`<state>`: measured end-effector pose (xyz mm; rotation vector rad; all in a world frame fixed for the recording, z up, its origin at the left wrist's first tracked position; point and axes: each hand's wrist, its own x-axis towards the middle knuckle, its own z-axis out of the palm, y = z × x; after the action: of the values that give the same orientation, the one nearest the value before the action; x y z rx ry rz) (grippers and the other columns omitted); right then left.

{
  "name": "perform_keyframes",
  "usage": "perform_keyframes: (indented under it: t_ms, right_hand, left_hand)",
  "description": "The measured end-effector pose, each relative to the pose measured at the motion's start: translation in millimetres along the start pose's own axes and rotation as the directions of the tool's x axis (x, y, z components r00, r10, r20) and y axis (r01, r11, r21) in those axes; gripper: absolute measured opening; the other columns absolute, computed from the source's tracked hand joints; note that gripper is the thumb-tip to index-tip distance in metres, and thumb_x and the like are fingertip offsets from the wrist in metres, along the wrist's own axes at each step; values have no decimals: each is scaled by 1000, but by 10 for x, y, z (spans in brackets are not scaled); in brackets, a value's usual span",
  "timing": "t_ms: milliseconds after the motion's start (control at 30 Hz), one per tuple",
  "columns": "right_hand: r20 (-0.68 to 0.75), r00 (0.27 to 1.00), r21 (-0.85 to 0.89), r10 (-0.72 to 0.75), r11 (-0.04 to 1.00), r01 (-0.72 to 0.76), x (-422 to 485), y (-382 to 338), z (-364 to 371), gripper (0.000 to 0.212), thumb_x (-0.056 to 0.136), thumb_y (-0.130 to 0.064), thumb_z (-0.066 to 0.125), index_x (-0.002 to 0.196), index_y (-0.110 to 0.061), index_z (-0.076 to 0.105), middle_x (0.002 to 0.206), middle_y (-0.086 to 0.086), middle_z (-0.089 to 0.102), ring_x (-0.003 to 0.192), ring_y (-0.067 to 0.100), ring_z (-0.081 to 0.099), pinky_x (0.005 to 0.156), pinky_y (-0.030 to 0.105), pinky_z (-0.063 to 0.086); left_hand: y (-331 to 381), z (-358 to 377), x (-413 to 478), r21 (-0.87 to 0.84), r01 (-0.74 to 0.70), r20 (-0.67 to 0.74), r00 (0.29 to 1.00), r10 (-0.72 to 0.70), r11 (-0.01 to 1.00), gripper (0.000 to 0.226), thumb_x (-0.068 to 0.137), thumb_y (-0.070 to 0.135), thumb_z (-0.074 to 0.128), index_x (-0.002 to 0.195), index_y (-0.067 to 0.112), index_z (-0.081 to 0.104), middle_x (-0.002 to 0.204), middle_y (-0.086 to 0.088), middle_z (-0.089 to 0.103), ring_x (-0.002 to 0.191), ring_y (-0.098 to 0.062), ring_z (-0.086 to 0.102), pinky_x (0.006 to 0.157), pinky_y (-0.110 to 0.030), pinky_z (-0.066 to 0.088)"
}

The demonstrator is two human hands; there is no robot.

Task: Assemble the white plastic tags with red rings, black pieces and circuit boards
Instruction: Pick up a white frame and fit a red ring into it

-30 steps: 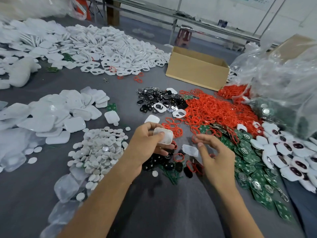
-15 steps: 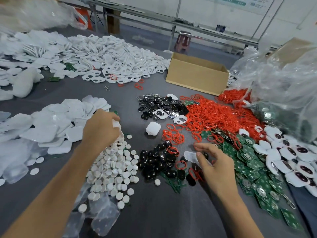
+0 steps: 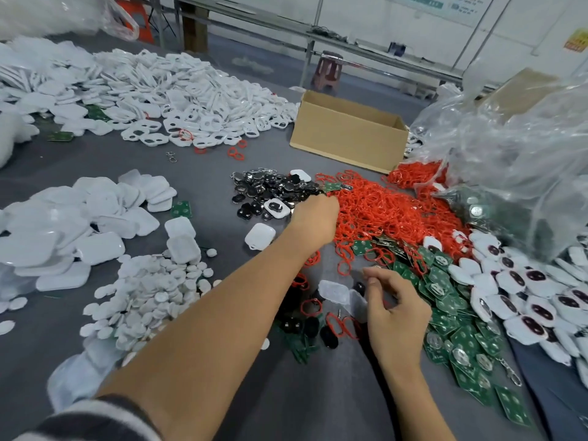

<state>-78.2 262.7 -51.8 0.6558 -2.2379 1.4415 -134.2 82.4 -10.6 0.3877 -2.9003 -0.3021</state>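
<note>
My left hand [image 3: 313,214] reaches far forward to where the black pieces [image 3: 270,189] meet the heap of red rings [image 3: 381,211]. Its fingertips point down into the parts and are hidden, so a grip cannot be made out. My right hand [image 3: 394,313] hovers low near me with loosely curled fingers, beside a pale plastic piece [image 3: 334,291]. Green circuit boards [image 3: 451,313] lie right of that hand. A few black pieces and red rings [image 3: 305,323] lie under my left forearm. One white tag shell [image 3: 259,235] sits alone left of my left wrist.
White tag shells [image 3: 95,218] and white discs [image 3: 152,291] are heaped at left, white frames with holes [image 3: 191,100] at the back. A cardboard box [image 3: 343,135] stands behind the rings. Clear plastic bags [image 3: 509,154] and assembled tags [image 3: 525,288] fill the right side.
My left hand left the white shells at the left and swung right and forward to the edge of the red rings. The right hand stayed almost in place.
</note>
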Motion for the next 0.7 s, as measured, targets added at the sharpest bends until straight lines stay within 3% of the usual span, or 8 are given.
perform_keyframes:
  t_ms: [133, 233, 367, 433, 500, 600, 700]
  right_hand:
    - [-3, 1000, -3, -21, 1000, 21, 11, 10, 15, 52, 85, 5, 63, 89, -47, 60, 89, -15, 65, 84, 0, 63, 70, 2, 41]
    - [-2, 1000, -5, -13, 1000, 13, 26, 29, 25, 51, 85, 3, 63, 88, -47, 60, 88, -15, 65, 82, 1, 64, 69, 3, 42]
    - [14, 1000, 0, 16, 1000, -16, 30, 39, 29, 47, 86, 1, 62, 86, -46, 61, 87, -12, 67, 81, 1, 64, 69, 5, 43]
    - [13, 1000, 4, 28, 1000, -28, 36, 40, 29, 46, 86, 0, 62, 84, -47, 61, 86, -12, 68, 80, 2, 64, 70, 6, 44]
    - [10, 999, 4, 41, 999, -42, 41, 43, 25, 46, 87, -2, 62, 83, -47, 61, 85, -12, 68, 79, 2, 64, 70, 5, 43]
    - [11, 998, 18, 58, 998, -59, 47, 36, 20, 46, 87, -1, 61, 82, -46, 62, 84, -13, 69, 79, 2, 64, 70, 5, 43]
    - [8, 998, 41, 65, 997, -65, 41, 20, 18, 44, 87, 0, 61, 82, -44, 63, 84, -12, 70, 78, 2, 65, 69, 5, 43]
  left_hand:
    - [-54, 260, 125, -192, 70, -84, 993, -87, 979, 29, 98, 17, 55, 123, 2, 55, 126, -18, 52, 119, -33, 47, 96, -40, 42]
    - [-84, 232, 158, -390, 136, -48, 985, -167, 911, 46, 89, 25, 71, 126, 1, 57, 128, -20, 51, 120, -35, 50, 101, -40, 41]
    - [-119, 65, 156, -491, 172, 16, 982, -188, 854, 58, 71, 16, 87, 121, -3, 64, 120, -20, 66, 113, -30, 62, 96, -39, 49]
    - [-155, -23, 136, -575, 176, 34, 981, -192, 799, 37, 69, 5, 87, 103, -2, 73, 103, -19, 73, 86, -25, 70, 84, -37, 56]
    - [-195, -97, 77, -614, 173, 51, 982, -180, 770, 26, 68, 1, 86, 92, -1, 76, 93, -18, 75, 64, -19, 66, 69, -30, 55]
    - [-253, -161, -34, -580, 178, 44, 981, -187, 795, 42, 64, 3, 89, 102, -1, 74, 108, -16, 72, 83, -25, 69, 70, -25, 48]
    - [-292, -260, -181, -641, 171, -73, 957, -281, 748, 47, 54, 0, 86, 100, -4, 74, 110, -20, 70, 94, -29, 70, 74, -36, 56]
